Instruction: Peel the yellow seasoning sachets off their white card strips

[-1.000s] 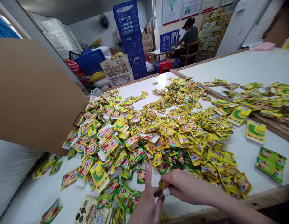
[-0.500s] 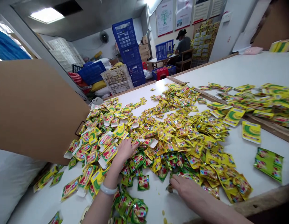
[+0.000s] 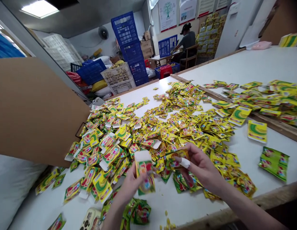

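Note:
My left hand (image 3: 135,183) grips a small candy box (image 3: 144,172), green and red on its printed face, with a white flap standing up at its top. Just to the right, my right hand (image 3: 201,163) pinches a yellow candy packet (image 3: 177,158) between thumb and fingers; white tape wraps the thumb. The box and the packet are close together but apart. Beneath and beyond both hands spreads a heap of yellow packets (image 3: 191,127). Left of my left hand lie several flat boxes (image 3: 112,153), some with open white flaps. Green packets (image 3: 141,210) lie near my left wrist.
A large cardboard box (image 3: 38,111) stands at the left. A phone (image 3: 90,218) lies at the front edge. Wooden strips (image 3: 277,126) divide the white table, with more boxes on the right. Stacked blue crates (image 3: 130,41) and a seated person (image 3: 189,38) are in the background.
My left hand has come back from the pile with a box in it. My right hand has risen from the table with a yellow packet. The left wrist's bracelet has gone out of sight.

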The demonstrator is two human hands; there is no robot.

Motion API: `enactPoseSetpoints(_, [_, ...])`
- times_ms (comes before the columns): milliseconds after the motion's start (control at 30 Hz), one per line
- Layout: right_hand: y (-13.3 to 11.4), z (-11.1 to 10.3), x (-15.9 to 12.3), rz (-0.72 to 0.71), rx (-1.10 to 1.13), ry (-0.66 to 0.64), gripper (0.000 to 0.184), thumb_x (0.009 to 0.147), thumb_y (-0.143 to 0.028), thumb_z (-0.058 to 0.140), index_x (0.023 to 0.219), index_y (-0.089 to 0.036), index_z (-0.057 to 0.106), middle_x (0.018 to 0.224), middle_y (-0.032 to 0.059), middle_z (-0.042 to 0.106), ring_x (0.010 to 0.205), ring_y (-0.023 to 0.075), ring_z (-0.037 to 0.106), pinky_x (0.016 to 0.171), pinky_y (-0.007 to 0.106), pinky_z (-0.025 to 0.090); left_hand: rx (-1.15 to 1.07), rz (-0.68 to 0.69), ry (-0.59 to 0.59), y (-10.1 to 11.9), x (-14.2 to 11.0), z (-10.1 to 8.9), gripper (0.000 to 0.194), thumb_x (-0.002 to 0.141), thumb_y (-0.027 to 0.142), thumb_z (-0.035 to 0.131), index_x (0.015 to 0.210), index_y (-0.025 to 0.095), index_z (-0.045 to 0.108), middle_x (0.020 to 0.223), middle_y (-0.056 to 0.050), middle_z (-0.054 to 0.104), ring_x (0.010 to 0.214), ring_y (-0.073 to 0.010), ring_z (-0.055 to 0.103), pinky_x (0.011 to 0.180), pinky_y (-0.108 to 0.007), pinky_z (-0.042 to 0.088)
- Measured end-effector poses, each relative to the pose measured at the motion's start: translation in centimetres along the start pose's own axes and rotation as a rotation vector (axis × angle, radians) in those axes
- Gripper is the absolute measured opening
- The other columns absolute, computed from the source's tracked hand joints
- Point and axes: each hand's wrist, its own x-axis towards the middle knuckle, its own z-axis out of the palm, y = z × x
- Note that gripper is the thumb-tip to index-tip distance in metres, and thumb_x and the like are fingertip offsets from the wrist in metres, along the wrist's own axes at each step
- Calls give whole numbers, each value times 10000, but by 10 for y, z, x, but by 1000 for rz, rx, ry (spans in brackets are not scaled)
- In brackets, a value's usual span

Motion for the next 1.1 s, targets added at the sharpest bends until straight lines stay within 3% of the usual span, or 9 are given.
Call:
enactPoseSetpoints(67, [-6,16,7,-62,15,13,197,799,-286,593,935,-233,460,687,-68,521,380,30,411,349,152,364,-304,-93,-166,-4,-19,22,430,703,403,625,1042,160,521,941,-95,680,875,-241,625,787,-355,461])
enactPoseSetpoints(167, [-2,31,12,-122,-116,-78,185,814,-226,566,995,-224,529,802,-11,573,588,82,525,514,191,450,-521,-151,-305,-6,-36,45,374,637,335,688,941,137,596,812,-85,695,785,-226,631,759,-339,455])
enactPoseSetpoints(333, [10,24,4,-325,-530,-245,218,794,-68,474,962,-186,546,900,39,562,837,147,522,746,263,430,-488,-167,-153,-11,-41,55,334,614,401,717,736,132,560,600,-13,585,556,-128,540,549,-239,427])
enactPoseSetpoints(500, [-5,15,2,-182,-871,-466,325,708,44,418,875,-186,578,857,21,546,811,134,522,721,236,410,-238,-131,15,-26,-37,68,333,626,370,709,753,159,485,625,28,524,579,-108,489,575,-231,409])
enactPoseSetpoints(667, [-17,14,2,-113,-947,-626,343,717,21,424,921,-197,595,904,29,562,849,143,537,744,236,413,-203,-74,-98,-33,-31,68,318,688,299,654,920,172,477,674,35,512,615,-109,463,595,-230,400])
enactPoseSetpoints(733, [-13,10,0,-108,-904,-576,401,717,30,414,1014,-198,557,919,30,573,866,142,536,762,239,411,-250,-120,-189,-36,-32,62,355,691,324,658,945,172,463,647,45,494,570,-97,448,563,-226,391])
enactPoseSetpoints(833, [-2,3,-8,-172,-858,-449,251,744,1,428,854,-168,578,833,31,574,783,136,535,693,224,410,-295,-148,-255,-42,-37,59,438,656,341,705,977,169,462,645,49,492,557,-84,436,544,-209,378])
enactPoseSetpoints(933, [7,2,-22,-171,-809,-525,216,802,-41,420,773,-166,593,799,27,586,749,124,544,678,210,410,-377,-190,-293,-47,-42,69,569,619,357,740,1076,184,448,660,55,491,565,-79,449,549,-199,385])
enactPoseSetpoints(1100, [12,-10,-42,-45,-852,-470,186,804,-79,443,793,-189,593,763,11,607,740,130,570,672,213,438,-396,-33,-419,-43,-39,83,861,656,337,716,1342,227,207,1149,-90,539,978,-205,558,874,-332,420])
